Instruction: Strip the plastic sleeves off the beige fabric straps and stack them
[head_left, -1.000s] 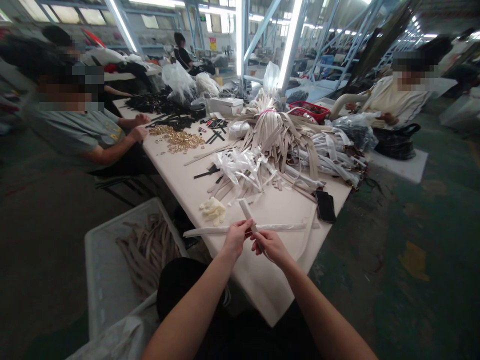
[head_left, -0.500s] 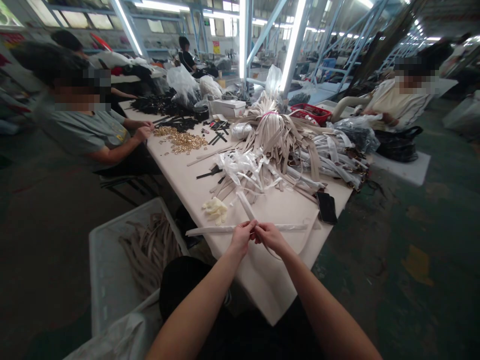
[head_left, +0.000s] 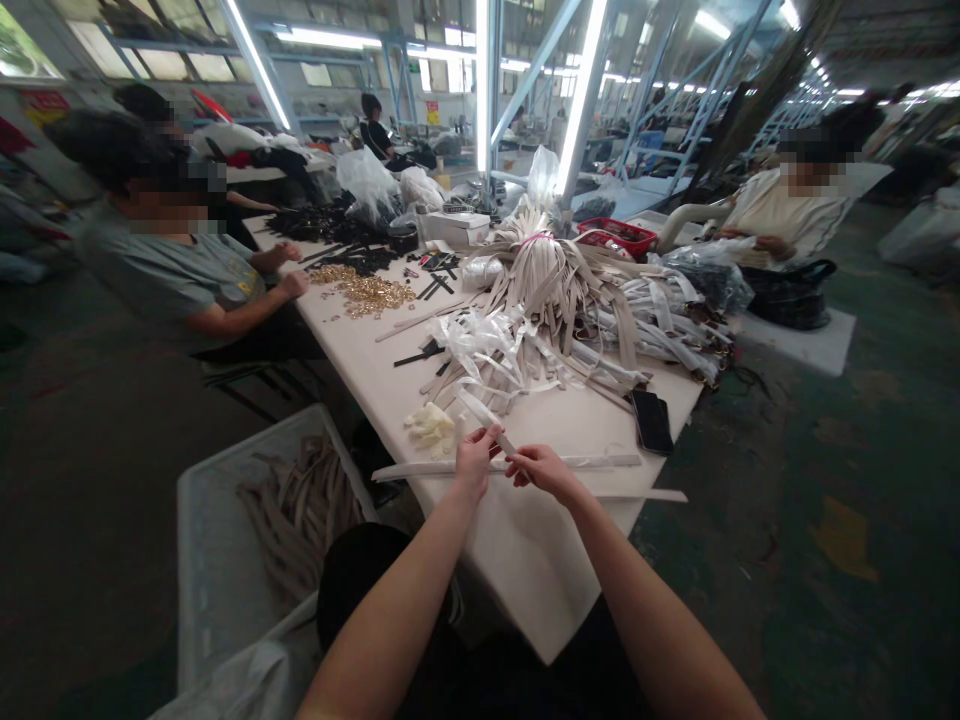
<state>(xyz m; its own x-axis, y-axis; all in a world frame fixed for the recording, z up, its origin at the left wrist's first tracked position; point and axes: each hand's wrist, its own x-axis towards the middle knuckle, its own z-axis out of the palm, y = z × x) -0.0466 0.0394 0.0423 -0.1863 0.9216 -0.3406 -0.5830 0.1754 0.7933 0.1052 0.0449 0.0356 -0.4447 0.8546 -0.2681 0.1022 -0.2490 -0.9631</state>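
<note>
One beige strap [head_left: 484, 414] between left hand [head_left: 475, 464], right hand [head_left: 543, 474], both pinching.

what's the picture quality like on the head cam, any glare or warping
In the head view, the ceiling light tubes glare white, the wide lens bends the blue steel frames and stretches the long table, the floor falls dim on the left, and the left hand, right hand and pale strap show no heavy blur.

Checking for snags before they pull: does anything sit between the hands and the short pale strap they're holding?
Nothing visible does. The left hand and right hand are directly on the short pale strap. A longer pale strap passes under the hands, not between them.
</note>
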